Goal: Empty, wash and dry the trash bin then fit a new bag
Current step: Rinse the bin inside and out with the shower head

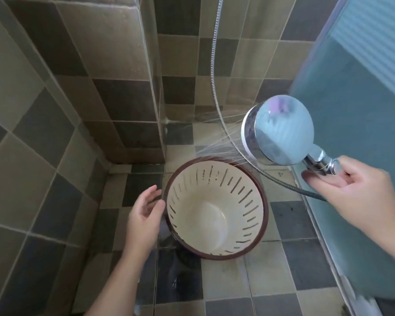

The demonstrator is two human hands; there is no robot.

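Now trash bin (216, 208) beside left hand (144, 208), right hand (351, 181) gripping shower head (281, 131)

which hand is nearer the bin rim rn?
Left. The left hand is open right beside the bin rim's left edge, contact unclear. The right hand is off to the right, holding the shower head handle.

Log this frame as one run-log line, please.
stage: washing | right hand: holds shower head, spraying left past far rim | left hand: open beside trash bin | bin: upright, empty, no bag
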